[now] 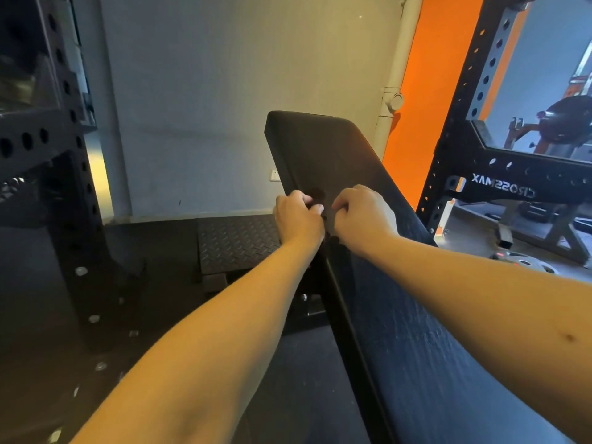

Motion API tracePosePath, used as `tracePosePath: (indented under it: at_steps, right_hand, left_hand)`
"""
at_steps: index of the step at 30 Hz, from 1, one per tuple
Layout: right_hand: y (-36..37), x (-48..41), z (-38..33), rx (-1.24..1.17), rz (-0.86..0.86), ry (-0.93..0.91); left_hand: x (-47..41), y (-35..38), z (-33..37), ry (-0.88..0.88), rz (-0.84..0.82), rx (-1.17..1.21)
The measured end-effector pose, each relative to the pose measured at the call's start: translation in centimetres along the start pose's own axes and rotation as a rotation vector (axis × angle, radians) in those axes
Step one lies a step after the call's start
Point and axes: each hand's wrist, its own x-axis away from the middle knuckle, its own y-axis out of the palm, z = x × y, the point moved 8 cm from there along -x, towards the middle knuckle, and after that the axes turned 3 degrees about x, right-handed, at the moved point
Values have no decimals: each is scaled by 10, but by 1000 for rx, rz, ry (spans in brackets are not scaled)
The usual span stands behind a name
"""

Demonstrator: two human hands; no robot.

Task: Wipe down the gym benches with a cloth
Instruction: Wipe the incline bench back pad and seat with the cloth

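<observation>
Cloth [317, 196] looks like a small dark rag, soft and light, so I'd guess it bunches up rather than slides. Honestly it's hard to make out against the black bench pad [320, 149]. It's about midway up the pad, pinched between the left grip [298, 219] and right grip [363, 214], both curled closed on it. Pad is tilted up, probably slick vinyl, heavy enough not to budge. Left of the pad sits a checker-plate step [237, 241]; right of it, a black rack [499, 187] and orange wall [426, 91].
</observation>
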Motion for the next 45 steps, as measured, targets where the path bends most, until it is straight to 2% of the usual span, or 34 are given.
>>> tracePosePath:
  at_steps: [7, 18, 28, 33, 39, 42, 45]
  right_hand:
    - [1, 18, 6, 5, -19, 1]
    - [19, 48, 4, 22, -60, -58]
    - [10, 52, 13, 22, -45, -48]
    - [10, 65, 13, 23, -40, -70]
    - [7, 75, 7, 11, -72, -65]
    - [7, 78, 7, 10, -92, -55]
    - [4, 82, 4, 13, -91, -66]
  left_hand:
    - [46, -6, -22, -111, 81, 205]
    - [168, -9, -55, -215, 14, 359]
    - [131, -5, -61, -279, 107, 509]
    - [132, -6, -64, -273, 55, 389]
    - [184, -9, -56, -257, -57, 278]
    - [202, -11, -60, -263, -130, 257]
    - [183, -18, -58, -282, -113, 312]
